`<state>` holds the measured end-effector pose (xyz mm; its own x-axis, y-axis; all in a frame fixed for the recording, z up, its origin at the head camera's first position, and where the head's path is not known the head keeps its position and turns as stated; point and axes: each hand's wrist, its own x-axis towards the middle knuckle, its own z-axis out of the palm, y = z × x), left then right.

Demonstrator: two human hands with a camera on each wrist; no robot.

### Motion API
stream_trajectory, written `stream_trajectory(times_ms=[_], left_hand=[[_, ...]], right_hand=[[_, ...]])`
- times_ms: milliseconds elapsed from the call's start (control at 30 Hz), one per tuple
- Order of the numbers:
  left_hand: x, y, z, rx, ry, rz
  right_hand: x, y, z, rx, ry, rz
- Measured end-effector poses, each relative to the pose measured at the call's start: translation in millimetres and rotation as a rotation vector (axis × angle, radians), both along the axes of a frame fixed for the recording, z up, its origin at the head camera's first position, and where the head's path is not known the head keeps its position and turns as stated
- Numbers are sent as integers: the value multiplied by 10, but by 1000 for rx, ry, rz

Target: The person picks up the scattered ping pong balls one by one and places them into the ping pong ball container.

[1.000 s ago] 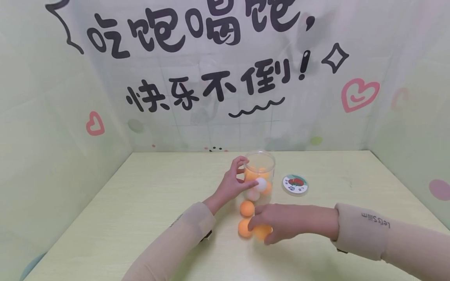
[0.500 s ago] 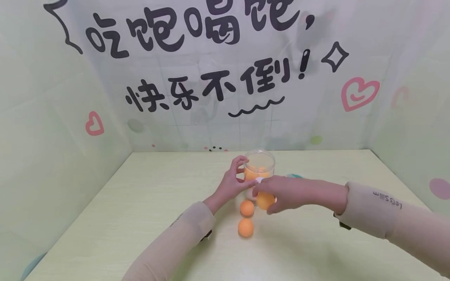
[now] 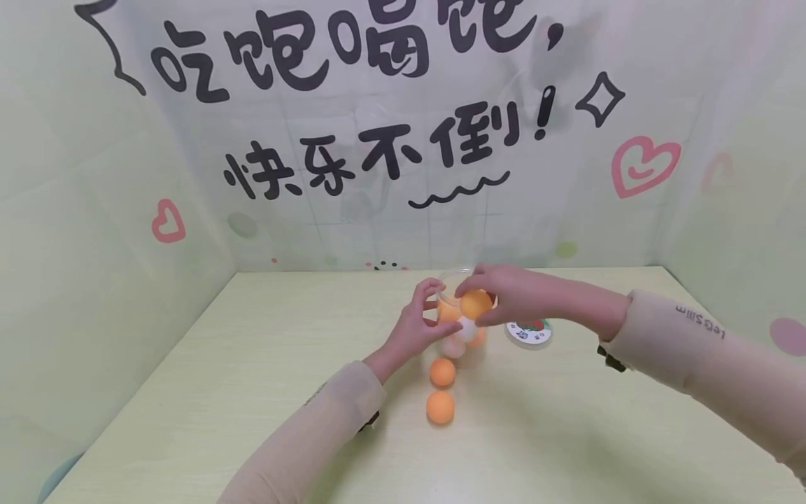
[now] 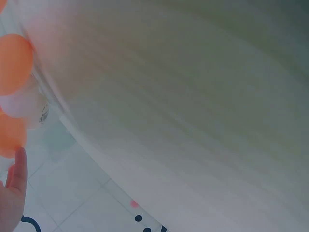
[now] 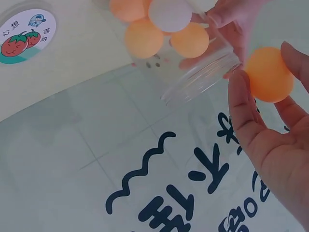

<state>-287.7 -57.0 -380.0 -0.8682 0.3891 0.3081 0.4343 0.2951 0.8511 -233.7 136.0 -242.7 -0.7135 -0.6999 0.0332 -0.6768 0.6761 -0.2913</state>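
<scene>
A clear plastic jar (image 5: 200,79) stands upright on the table with several orange and white table tennis balls inside. My left hand (image 3: 415,323) holds it from the left, fingers at the back and thumb across the front. An orange table tennis ball (image 5: 270,75) is pinched between the thumb and fingers of my right hand (image 3: 529,299), beside the jar's open rim. In the head view this ball overlaps the jar's upper part. Two more orange balls, a farther one (image 3: 443,372) and a nearer one (image 3: 440,407), lie in front of the jar.
A round lid (image 3: 529,334) with a tomato picture lies on the table (image 3: 302,329) to the right of the jar, partly behind my right hand. Printed fabric (image 3: 352,231) encloses the back and sides of the table.
My right hand has lifted an orange ball from beside the two loose ones and carried it up and away to the jar's rim. My left hand has stayed on the jar.
</scene>
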Motion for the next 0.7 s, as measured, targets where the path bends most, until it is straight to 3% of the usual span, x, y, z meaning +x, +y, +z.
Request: stream_trajectory(times_ms=[167,367,700], left_hand=[[-1,3,18,0,-37,-3],[4,-3,22,0,-21,-17],[44,-7,55,20,13,-22]], right_hand=[[-115,9,26,-32,39,-73],[-264,47,10,-84,65,-124],[-359,65,-19,-39,70,-127]])
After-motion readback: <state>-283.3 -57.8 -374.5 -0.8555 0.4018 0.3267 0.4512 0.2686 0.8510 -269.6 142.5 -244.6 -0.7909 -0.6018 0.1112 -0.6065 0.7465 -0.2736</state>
